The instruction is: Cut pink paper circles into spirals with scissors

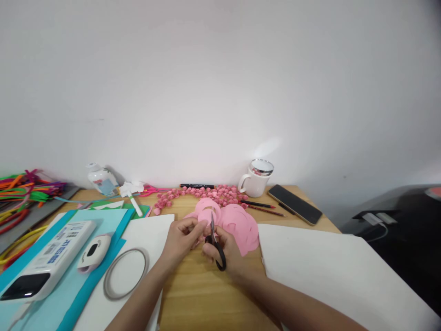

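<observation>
My left hand [184, 236] pinches the edge of a round pink paper piece [206, 216] above the wooden table. In my right hand [225, 253] is a pair of scissors [220, 257] with black handles, its blades pointing away from me. The blades lie against the right side of the held paper; whether they are apart is hard to make out. Just beyond and to the right of my hands spreads a pile of pink paper circles [241, 225]. Many small rolled pink paper rosettes [223, 194] lie behind it.
A white mug [257, 179], pencils [265, 210] and a black phone [294, 203] stand or lie at the back right. White sheets [320, 262] flank my arms. On the left are a power bank [51, 257], a ring of tape [126, 274], a bottle [102, 179] and colourful pipe cleaners [27, 193].
</observation>
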Demonstrator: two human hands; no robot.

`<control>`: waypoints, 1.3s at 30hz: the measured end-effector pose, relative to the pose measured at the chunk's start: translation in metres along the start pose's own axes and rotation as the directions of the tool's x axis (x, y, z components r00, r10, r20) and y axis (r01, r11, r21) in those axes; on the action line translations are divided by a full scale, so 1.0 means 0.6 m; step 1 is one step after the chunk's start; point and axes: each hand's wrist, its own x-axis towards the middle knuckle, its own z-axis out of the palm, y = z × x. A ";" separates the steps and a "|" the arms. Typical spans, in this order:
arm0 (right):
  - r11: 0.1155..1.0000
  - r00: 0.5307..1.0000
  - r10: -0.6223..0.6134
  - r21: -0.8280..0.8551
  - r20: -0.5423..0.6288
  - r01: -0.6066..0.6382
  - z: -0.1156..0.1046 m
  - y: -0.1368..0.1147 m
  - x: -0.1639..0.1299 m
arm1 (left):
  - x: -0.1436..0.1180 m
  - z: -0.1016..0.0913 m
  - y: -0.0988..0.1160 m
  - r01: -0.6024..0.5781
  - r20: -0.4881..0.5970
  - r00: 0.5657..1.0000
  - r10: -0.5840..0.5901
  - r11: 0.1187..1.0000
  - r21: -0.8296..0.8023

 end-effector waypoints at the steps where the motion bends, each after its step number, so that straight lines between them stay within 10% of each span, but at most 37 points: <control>1: 1.000 1.000 0.001 0.007 0.003 -0.001 0.000 0.002 0.000 | 0.001 -0.001 0.000 -0.004 -0.004 1.000 0.004 1.000 -0.001; 11: 0.999 0.998 0.051 -0.007 -0.034 -0.052 0.005 -0.009 -0.003 | 0.002 -0.008 0.007 -0.037 -0.155 0.988 0.029 0.998 -0.047; 29: 0.990 0.989 -0.143 -0.004 0.029 0.144 0.003 -0.018 0.003 | -0.001 0.004 0.011 -0.019 0.097 0.995 0.016 0.999 0.027; 39: 0.999 1.000 -0.012 -0.037 0.003 0.012 0.000 -0.010 0.001 | -0.001 -0.002 0.004 -0.005 0.019 1.000 0.005 1.000 0.001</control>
